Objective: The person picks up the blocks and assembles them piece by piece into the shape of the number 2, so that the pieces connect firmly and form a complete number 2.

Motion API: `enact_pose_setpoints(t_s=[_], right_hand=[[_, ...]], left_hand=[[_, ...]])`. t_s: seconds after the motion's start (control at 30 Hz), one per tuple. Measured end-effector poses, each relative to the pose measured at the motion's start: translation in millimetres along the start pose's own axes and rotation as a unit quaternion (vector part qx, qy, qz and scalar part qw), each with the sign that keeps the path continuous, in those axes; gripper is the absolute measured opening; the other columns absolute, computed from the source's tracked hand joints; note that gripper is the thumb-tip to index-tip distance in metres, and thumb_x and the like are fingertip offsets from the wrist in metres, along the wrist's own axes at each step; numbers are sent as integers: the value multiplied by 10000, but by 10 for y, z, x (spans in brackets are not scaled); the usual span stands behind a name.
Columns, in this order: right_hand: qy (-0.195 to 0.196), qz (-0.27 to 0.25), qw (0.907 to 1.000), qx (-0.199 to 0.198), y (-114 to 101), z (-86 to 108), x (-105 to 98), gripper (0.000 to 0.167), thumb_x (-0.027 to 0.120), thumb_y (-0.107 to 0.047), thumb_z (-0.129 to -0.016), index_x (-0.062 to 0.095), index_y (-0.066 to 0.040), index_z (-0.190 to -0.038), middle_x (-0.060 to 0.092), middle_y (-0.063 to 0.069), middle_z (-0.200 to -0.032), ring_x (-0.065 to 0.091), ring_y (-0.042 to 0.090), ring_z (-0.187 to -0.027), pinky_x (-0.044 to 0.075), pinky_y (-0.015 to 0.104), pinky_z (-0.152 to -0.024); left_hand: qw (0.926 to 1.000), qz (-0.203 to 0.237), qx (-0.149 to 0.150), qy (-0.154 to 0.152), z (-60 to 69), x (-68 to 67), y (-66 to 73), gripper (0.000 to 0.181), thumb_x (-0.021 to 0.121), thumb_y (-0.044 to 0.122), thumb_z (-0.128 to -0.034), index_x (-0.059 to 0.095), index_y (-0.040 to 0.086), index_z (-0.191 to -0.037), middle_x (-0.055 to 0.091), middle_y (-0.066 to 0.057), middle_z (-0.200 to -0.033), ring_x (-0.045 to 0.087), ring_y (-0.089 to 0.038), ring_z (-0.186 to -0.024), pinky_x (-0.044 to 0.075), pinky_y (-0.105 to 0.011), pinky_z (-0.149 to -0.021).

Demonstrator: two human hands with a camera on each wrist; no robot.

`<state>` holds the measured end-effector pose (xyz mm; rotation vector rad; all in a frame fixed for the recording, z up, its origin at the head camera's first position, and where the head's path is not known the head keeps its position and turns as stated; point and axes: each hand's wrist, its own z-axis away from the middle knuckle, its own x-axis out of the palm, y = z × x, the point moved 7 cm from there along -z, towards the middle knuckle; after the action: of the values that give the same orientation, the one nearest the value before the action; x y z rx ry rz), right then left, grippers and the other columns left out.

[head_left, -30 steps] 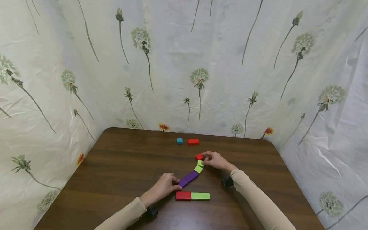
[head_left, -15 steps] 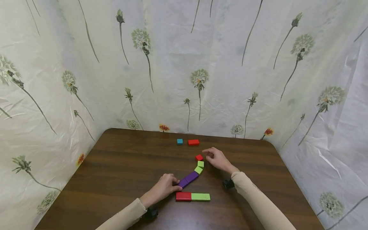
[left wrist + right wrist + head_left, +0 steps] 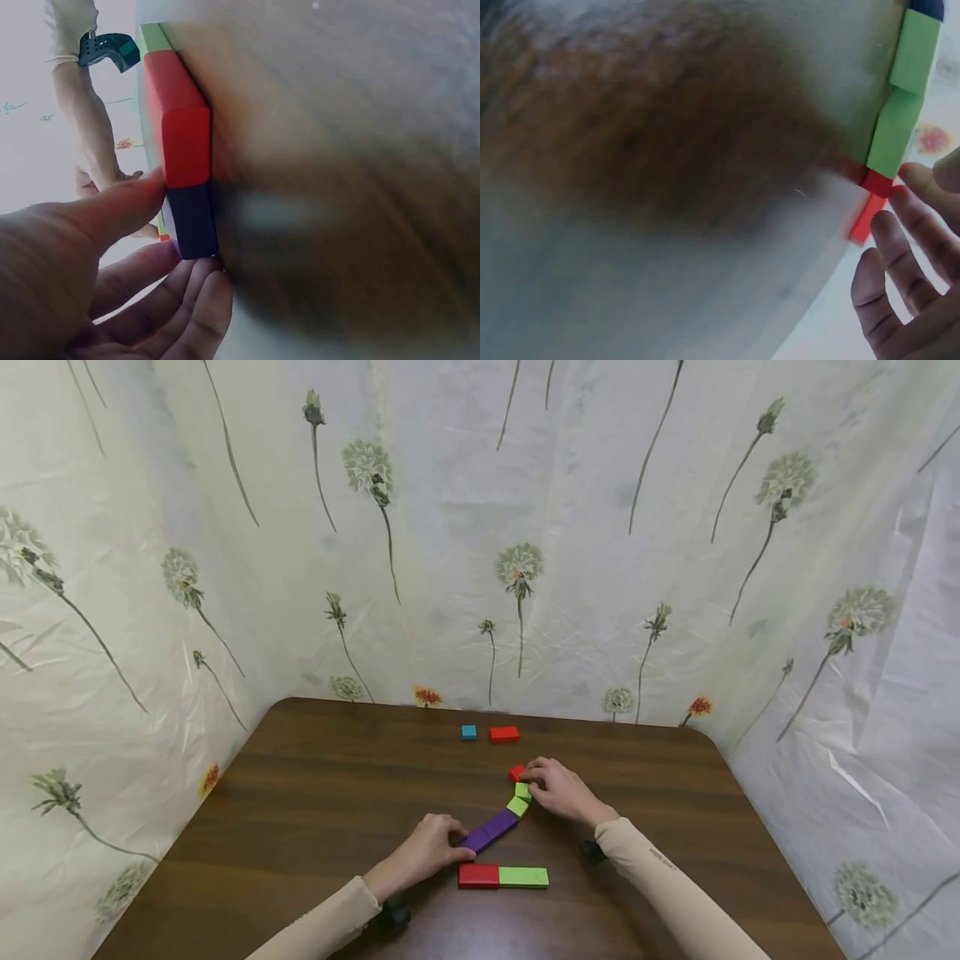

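On the wooden table, a row of blocks curves away from my left hand. Two purple blocks form its near end, then two lime-green blocks and a small red block. My left thumb and forefinger pinch the near purple block, as the left wrist view confirms. At the far end my right hand reaches in from the right, fingertips against the small red block and beside the farther green one. In the right wrist view its other fingers spread below the row.
A longer red block and a long green block lie end to end nearer me. At the back are a small blue block and a red block. A flowered curtain hangs behind the table.
My right hand lifts off the far end half a second ago, then comes back down to the small red block and green block. My left hand keeps its pinch.
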<state>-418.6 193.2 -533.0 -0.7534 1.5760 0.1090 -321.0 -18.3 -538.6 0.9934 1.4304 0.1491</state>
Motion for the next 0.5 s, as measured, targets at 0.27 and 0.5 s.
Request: enact_pose_setpoints(t_s=[0.27, 0.5], right_hand=[[-186, 110, 9998, -37, 17, 14, 2, 241, 587, -175, -930, 728, -126, -1118, 616, 56, -1194, 559, 261, -1118, 475, 463, -912], [-232, 362, 9988, -221, 3, 16, 2, 264, 582, -144, -915, 723, -116, -1136, 619, 61, -1199, 570, 265, -1094, 477, 450, -902]], left_hand=[[9976, 248, -525, -376, -56, 7, -77, 394, 740, 443, -820, 745, 62, -922, 674, 47, -755, 509, -16, -610, 433, -194, -542], [9895, 476, -882, -1042, -187, -180, -192, 410, 670, 469, -874, 771, 73, -838, 712, -60, -724, 555, -93, -569, 462, -257, -530]])
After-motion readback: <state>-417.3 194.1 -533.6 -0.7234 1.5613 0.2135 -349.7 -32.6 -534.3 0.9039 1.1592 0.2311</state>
